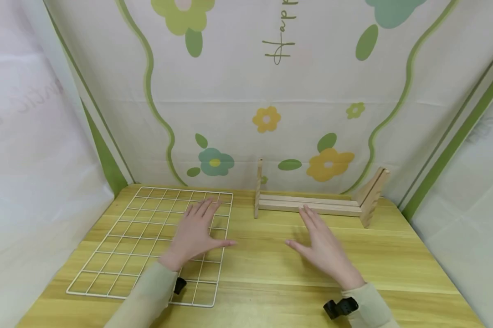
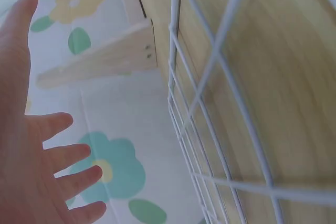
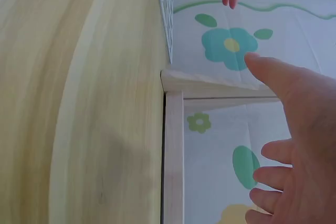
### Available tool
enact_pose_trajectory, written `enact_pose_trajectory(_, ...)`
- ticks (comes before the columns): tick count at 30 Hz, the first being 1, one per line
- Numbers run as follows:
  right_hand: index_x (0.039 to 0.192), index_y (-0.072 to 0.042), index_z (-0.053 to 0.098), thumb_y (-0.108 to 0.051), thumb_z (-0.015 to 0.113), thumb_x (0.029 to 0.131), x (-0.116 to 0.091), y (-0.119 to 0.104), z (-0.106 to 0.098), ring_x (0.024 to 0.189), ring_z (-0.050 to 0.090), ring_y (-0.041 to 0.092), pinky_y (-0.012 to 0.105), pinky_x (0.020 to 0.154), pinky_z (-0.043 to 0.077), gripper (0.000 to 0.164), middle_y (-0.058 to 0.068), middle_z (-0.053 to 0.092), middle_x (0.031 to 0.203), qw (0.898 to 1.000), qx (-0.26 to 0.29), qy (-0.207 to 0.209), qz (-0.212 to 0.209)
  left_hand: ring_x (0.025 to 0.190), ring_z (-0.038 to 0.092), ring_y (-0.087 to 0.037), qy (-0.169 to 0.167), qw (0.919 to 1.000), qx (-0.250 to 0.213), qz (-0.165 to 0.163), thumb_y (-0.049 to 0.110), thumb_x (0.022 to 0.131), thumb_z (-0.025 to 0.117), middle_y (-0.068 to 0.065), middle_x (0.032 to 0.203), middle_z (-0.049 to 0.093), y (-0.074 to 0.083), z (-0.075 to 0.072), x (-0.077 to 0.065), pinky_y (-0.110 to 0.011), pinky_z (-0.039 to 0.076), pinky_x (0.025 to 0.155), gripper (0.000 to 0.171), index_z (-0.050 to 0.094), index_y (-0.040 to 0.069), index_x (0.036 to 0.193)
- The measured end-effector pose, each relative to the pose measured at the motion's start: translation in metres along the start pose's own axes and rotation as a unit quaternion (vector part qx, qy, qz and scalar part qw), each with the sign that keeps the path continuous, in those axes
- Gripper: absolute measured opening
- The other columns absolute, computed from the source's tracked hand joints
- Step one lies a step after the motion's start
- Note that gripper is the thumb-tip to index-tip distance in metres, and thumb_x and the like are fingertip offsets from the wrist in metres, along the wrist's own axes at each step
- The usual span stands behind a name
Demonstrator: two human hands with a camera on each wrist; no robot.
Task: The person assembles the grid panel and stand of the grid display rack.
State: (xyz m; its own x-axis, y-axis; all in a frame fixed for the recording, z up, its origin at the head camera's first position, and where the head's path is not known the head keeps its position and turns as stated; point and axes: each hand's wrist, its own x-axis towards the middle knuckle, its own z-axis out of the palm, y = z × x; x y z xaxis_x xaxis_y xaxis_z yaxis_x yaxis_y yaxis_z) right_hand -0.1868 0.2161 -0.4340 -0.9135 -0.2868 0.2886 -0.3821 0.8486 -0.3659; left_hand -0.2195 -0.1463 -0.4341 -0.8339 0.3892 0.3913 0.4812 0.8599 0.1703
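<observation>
My left hand (image 1: 194, 237) hovers over the right part of a white wire grid panel (image 1: 125, 238), fingers spread and thumb pointing right. The panel lies flat on the left of the table. In the left wrist view the left hand (image 2: 42, 166) holds nothing, with the grid wires beside it. My right hand (image 1: 326, 248) is held over the table in front of a wooden rack (image 1: 312, 206), its fingers extended and thumb out to the left. The rack has a slatted base between two upright end pieces. Nothing lies in the right hand (image 3: 310, 156) in the right wrist view.
The wood-grain table (image 1: 263, 282) extends beneath everything. A white cloth backdrop (image 1: 238, 77) printed with flowers rises right behind the panel and rack. White side curtains (image 1: 37, 136) with green edging flank the table. Black straps (image 1: 341, 308) sit at both wrists.
</observation>
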Motion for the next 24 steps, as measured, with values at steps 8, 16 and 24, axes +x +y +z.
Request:
enact_pose_trajectory(8,0.160,-0.010,0.031,-0.051,0.077,0.089,0.003,-0.017,0.006,0.146,0.032,0.038,0.060,0.114,0.029,0.094,0.012,0.028,0.164,0.998,0.067,0.002,0.004,0.139,0.041,-0.041,0.012,0.9934,-0.096,-0.063,0.075,0.065,0.082,-0.018,0.155,0.042,-0.018,-0.015,-0.004,-0.058,0.032,0.114,0.117,0.044,0.008,0.153)
enact_pose_trajectory(16,0.154,-0.010,0.043,-0.045,0.082,0.086,0.008,-0.035,0.018,0.140,0.043,0.037,0.054,0.112,0.035,0.086,0.013,0.043,0.155,0.992,0.125,-0.004,0.003,0.139,0.040,-0.042,0.009,0.9705,-0.186,-0.154,0.067,0.064,0.088,-0.017,0.152,0.046,-0.038,-0.028,-0.015,-0.061,0.035,0.111,0.115,0.044,0.008,0.152)
enact_pose_trajectory(24,0.152,-0.010,0.048,-0.046,0.086,0.081,0.014,-0.058,0.040,0.136,0.048,0.035,0.052,0.112,0.038,0.087,0.014,0.050,0.150,0.982,0.189,-0.022,0.009,0.136,0.040,-0.049,0.009,0.9495,-0.222,-0.222,0.065,0.070,0.085,-0.024,0.153,0.041,-0.069,-0.041,-0.031,-0.069,0.039,0.103,0.114,0.038,0.006,0.155)
